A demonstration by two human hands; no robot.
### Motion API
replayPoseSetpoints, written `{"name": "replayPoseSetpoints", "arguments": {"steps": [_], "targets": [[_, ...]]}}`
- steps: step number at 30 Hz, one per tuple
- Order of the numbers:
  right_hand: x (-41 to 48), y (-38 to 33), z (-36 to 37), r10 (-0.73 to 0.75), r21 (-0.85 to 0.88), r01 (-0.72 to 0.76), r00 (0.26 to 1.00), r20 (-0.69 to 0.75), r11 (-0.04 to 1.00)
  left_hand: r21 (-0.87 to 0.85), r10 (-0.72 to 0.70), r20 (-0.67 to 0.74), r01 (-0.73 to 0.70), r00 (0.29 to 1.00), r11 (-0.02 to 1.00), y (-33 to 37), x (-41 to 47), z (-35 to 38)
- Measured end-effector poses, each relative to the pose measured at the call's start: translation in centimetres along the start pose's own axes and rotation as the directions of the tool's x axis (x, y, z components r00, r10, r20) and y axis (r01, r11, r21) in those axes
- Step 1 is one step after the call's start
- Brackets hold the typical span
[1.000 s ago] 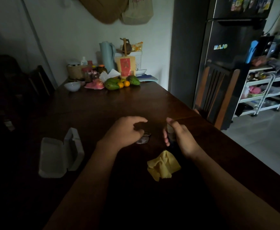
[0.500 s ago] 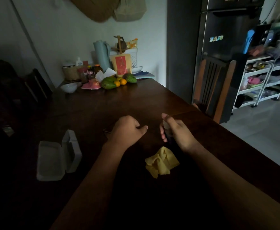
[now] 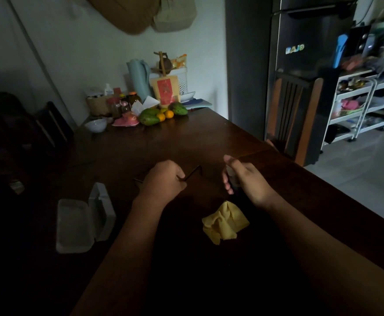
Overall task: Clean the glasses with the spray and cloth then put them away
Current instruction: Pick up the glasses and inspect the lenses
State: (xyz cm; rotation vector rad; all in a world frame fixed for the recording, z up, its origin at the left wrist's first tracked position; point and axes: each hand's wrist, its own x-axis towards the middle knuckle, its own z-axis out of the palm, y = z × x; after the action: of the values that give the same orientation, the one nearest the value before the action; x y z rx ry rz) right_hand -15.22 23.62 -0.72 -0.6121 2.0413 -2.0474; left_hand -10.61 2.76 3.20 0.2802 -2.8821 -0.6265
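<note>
A: What does the left hand (image 3: 163, 180) have?
B: It is shut in a fist on the glasses (image 3: 192, 173). One thin dark arm of the glasses sticks out to the right of the fist, and a bit pokes out on the left too. The lenses are hidden by the hand.
A: And the right hand (image 3: 247, 179)?
B: It is curled around the spray (image 3: 229, 173), a small bottle. The thumb is on top and the fingers wrap the side. The room is dim, so most of the bottle is hard to see.
A: Where is the cloth (image 3: 225, 222)?
B: The yellow cloth lies crumpled on the dark tabletop (image 3: 186, 137), near the right hand, closer to the person. No hand touches it.
A: Is there a case (image 3: 81, 221)?
B: Yes. A pale case lies open on the tabletop, well to the left of the left arm.
A: What is at the far end?
B: Fruit (image 3: 161, 114), a white bowl (image 3: 96, 124) and some jars, by the wall.
</note>
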Motion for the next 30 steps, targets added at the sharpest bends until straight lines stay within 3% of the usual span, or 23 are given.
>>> {"name": "replayPoseSetpoints", "arguments": {"steps": [3, 6, 10, 12, 14, 18, 25, 30], "targets": [[0.0, 0.0, -0.1, -0.004, -0.010, 0.004, 1.000, -0.001, 1.000, 0.097, -0.054, 0.061, 0.048, 0.997, 0.994, 0.6, -0.1, -0.5], [-0.1, -0.1, -0.2, -0.008, -0.023, 0.008, 1.000, 0.002, 1.000, 0.188, -0.194, 0.175, 0.160, 0.965, 0.969, 1.6, 0.8, -1.3], [0.0, -0.1, -0.5, 0.003, -0.067, -0.002, 1.000, 0.005, 0.998, 0.134, -0.258, 0.111, 0.243, 0.960, 0.961, 1.2, 1.4, -1.6], [0.1, 0.0, -0.7, 0.005, -0.066, -0.004, 1.000, 0.008, 0.998, 0.023, -0.170, -0.078, 0.172, 0.982, 0.985, 0.1, 1.1, -1.2], [0.2, 0.1, -0.8, 0.001, -0.051, 0.000, 1.000, 0.022, 0.999, -0.174, -0.099, -0.263, 0.054, 0.960, 0.983, -0.8, 0.4, -1.0], [0.4, 0.3, -0.9, -0.008, -0.032, 0.010, 0.999, 0.045, 0.999, -0.397, -0.062, -0.417, -0.121, 0.907, 0.910, -1.6, 0.2, -0.7], [0.0, 0.3, -0.5, 0.006, -0.029, -0.005, 0.999, 0.033, 1.000, -0.723, -0.135, -0.394, -0.217, 0.909, 0.656, -1.6, -0.5, 0.0], [-0.2, 0.0, 0.1, -0.005, 0.072, 0.018, 0.986, -0.168, 0.997, -0.760, -0.079, -0.392, -0.274, 0.916, 0.589, -1.5, -1.3, 0.3]]}}
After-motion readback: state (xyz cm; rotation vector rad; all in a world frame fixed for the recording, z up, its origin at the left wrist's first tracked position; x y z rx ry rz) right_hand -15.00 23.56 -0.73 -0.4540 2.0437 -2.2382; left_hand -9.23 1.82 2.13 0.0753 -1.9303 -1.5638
